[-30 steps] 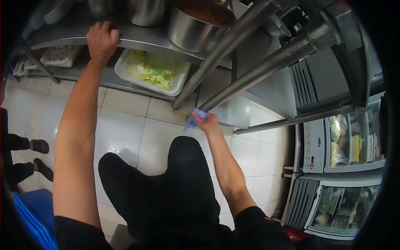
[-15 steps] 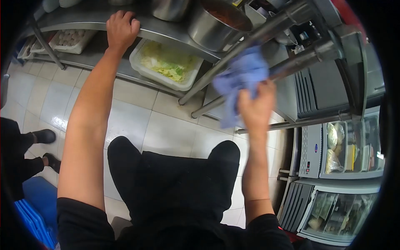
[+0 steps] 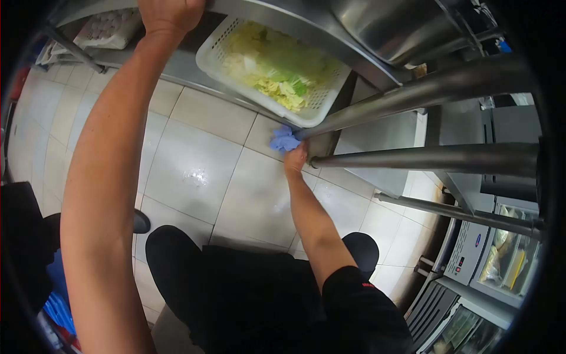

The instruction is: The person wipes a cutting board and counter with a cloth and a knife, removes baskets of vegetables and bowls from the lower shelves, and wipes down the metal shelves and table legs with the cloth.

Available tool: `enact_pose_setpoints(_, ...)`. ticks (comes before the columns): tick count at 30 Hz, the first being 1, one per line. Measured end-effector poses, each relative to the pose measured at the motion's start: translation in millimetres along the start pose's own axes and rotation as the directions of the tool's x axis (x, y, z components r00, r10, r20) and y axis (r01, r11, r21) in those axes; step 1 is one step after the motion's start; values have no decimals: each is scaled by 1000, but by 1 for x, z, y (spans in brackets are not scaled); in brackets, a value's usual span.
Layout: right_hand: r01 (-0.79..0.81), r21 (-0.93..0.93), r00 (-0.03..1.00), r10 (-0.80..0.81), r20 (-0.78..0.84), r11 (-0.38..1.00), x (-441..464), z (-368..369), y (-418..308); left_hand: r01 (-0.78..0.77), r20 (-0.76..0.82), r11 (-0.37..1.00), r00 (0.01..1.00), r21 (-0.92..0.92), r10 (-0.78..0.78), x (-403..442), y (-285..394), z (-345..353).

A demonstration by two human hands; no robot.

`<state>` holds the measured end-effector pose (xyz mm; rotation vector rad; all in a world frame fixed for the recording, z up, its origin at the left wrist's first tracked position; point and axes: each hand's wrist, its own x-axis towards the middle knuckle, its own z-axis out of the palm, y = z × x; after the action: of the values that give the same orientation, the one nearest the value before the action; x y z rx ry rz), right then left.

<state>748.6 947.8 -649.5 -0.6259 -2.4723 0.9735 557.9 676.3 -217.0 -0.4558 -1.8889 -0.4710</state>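
Note:
My right hand [image 3: 296,158] holds a bunched blue cloth [image 3: 285,139] low down, against the foot of a steel table leg [image 3: 365,109], close to the floor. At the top, my left hand [image 3: 171,13] rests on the edge of the steel table [image 3: 259,13]; its fingertips are cut off by the frame. Between the hands, a white perforated basket [image 3: 212,56] of chopped cabbage [image 3: 283,74] sits on the lower shelf.
A second steel leg [image 3: 424,158] stands right of the first. A large pot [image 3: 395,26] is on the table. Egg trays [image 3: 109,29] lie upper left. Glass-fronted fridges [image 3: 507,253] stand lower right. A person's dark-clothed leg [image 3: 23,236] is at left.
My right hand has moved with the cloth from high on the legs down to a leg's foot. The view has shifted closer to the basket, and my left hand now sits at the top edge.

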Motion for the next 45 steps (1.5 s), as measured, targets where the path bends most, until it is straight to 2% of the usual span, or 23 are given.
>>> enact_pose_setpoints(3,69,-193,993,-49,107,979,4,-25,-11,31,32,999,999,42,-32,-18,0,1)
enact_pose_setpoints(5,-413,5,887,402,227,911,17,-86,-84,74,68,997,995,-35,-71,-15,6,0)
enact_pose_setpoints(6,-407,215,910,415,7,888,17,-91,-87,79,49,995,996,-53,-77,-13,9,-2)
enact_pose_setpoints(7,-398,219,913,407,5,891,17,-100,-106,79,40,996,996,-49,-77,-12,7,-5)
enact_pose_setpoints(8,-128,239,944,192,-269,963,17,-112,-135,81,34,996,996,-32,-79,-11,5,-8)
enact_pose_setpoints(9,139,180,851,-25,-524,974,13,-118,-153,82,34,996,996,-19,-81,-13,3,-10)
enact_pose_setpoints(11,93,37,840,-58,-539,995,12,-76,-118,79,25,996,997,-39,-78,-11,6,-10)
enact_pose_setpoints(13,-191,-3,973,189,-136,982,6,-47,-80,91,21,995,996,-39,-91,-7,9,-9)
enact_pose_setpoints(17,-380,107,922,367,125,919,-7,-65,-86,68,-11,996,998,-50,-68,-6,8,-9)
enact_pose_setpoints(19,64,148,995,-52,-83,987,-29,-100,-141,72,13,995,997,-68,-71,-9,11,-11)
enact_pose_setpoints(22,668,16,743,-668,49,744,-21,-93,-180,71,-22,995,997,-64,-73,2,2,-16)
enact_pose_setpoints(23,784,46,611,-781,129,620,-1,-77,-180,74,-24,994,997,-75,-76,3,3,-14)
enact_pose_setpoints(24,787,33,608,-783,131,616,26,-59,-167,57,-50,995,997,-85,-61,5,4,-12)
enact_pose_setpoints(26,884,-13,425,-794,435,466,53,-35,-136,51,-64,994,996,-98,-58,-1,6,-7)
enact_pose_setpoints(27,911,-9,355,-771,528,413,57,-31,-127,53,-58,994,997,-98,-58,-3,4,-5)
enact_pose_setpoints(30,876,-114,452,-716,532,469,42,-67,-106,99,-7,990,995,-97,-100,-28,-3,-12)
enact_pose_setpoints(31,774,-182,592,-592,547,606,34,-78,-96,112,18,988,994,-108,-111,-26,-4,-14)
enact_pose_setpoints(33,626,-404,692,-238,681,667,16,-116,-98,58,31,998,998,-17,-58,-7,-15,-8)
enact_pose_setpoints(36,442,-602,642,233,730,665,2,-182,-98,39,4,999,999,-27,-39,-10,-19,-3)
enact_pose_setpoints(40,153,-582,757,283,589,799,-15,-293,-109,33,72,999,997,-29,-31,-14,-27,4)
enact_pose_setpoints(42,221,-616,743,279,608,756,-5,-346,-77,32,129,998,991,-45,-26,-12,-26,3)
enact_pose_setpoints(44,-137,-634,632,560,536,761,10,-420,-140,-34,112,998,993,-43,39,-11,-29,6)
enact_pose_setpoints(45,-210,-589,677,551,488,780,12,-443,-136,-34,139,999,990,18,31,-13,-27,6)
